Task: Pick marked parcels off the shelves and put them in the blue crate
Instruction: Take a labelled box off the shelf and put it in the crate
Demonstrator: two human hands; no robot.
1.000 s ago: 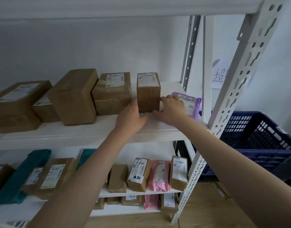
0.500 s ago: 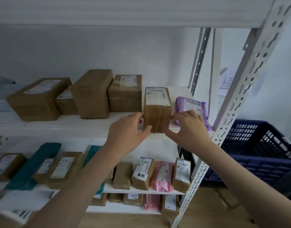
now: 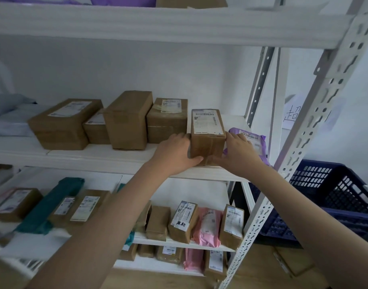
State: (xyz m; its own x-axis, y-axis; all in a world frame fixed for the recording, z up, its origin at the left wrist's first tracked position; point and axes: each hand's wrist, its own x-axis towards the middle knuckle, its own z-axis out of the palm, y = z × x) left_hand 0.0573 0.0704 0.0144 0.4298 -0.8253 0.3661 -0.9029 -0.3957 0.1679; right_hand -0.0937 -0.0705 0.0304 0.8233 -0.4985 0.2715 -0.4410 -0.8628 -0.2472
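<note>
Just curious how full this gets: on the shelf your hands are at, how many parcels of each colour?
Brown cardboard boxes: 5, one gripped by left hand and right hand
Purple mailer bag: 1
Pale blue soft parcels, far left: too blurred to count
Total countable: 6

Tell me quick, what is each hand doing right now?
Left hand: grips the left side of the small brown box, thumb across its front.
Right hand: grips the same box's right side.
</note>
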